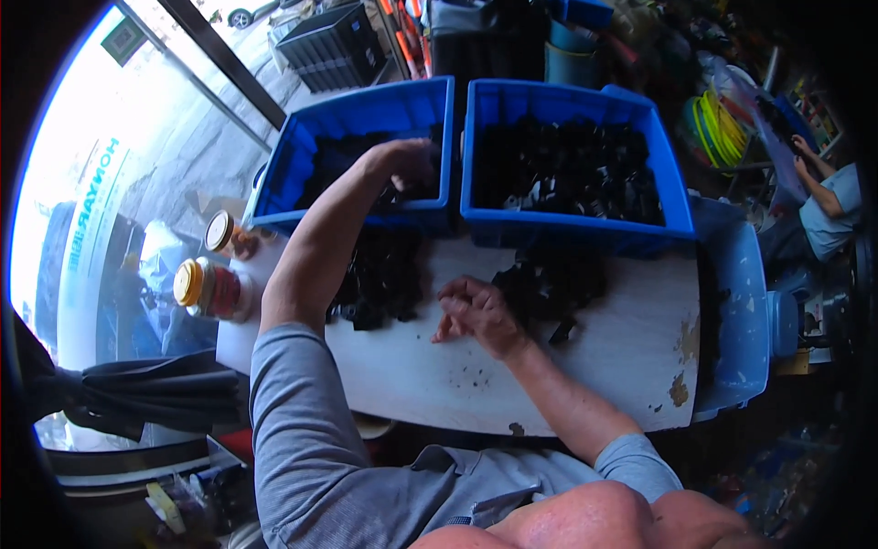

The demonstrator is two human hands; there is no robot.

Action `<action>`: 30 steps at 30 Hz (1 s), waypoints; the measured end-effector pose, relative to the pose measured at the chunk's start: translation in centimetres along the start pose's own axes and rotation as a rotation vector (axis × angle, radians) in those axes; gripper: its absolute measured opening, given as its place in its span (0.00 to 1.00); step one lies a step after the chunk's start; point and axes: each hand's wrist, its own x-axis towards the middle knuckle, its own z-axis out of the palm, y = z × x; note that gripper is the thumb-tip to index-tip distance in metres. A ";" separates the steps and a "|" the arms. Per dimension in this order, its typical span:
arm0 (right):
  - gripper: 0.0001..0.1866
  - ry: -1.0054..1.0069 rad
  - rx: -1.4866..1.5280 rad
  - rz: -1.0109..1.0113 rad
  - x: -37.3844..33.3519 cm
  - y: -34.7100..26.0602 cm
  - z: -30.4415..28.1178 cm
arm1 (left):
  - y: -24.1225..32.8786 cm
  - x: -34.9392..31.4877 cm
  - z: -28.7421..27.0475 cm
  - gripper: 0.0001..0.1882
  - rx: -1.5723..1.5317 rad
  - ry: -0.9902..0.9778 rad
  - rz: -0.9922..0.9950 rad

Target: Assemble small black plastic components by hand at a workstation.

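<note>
My left hand [412,165] reaches over the far left blue bin [357,217], which holds black parts [334,169]. Its fingers are dark and smeared, so what they hold, if anything, does not show. Above the middle of the pale table [549,384], my right hand [482,316] has bent fingers spread apart, with nothing visible between them. Just right of it lies a heap of small black pieces [553,288], too dark to name. Below my left forearm sits another black heap [380,284].
A second blue bin [581,224] of black parts stands at the far right. Two jars, one yellow-lidded [208,285] and one smaller [222,233], stand by the left edge. A light blue tub [741,339] adjoins the right edge. Another person [828,210] sits beyond.
</note>
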 end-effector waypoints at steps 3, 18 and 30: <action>0.09 -0.087 -0.045 -0.061 0.0 0.1 0.4 | -1.6 -0.5 0.1 0.19 0.215 0.107 0.112; 0.08 -0.044 0.023 -0.031 0.0 0.7 0.5 | -6.9 -11.6 1.5 0.16 -0.631 0.660 0.427; 0.07 -0.056 -0.081 -0.085 0.0 0.7 0.5 | -8.9 -16.6 14.9 0.12 -0.155 1.635 0.376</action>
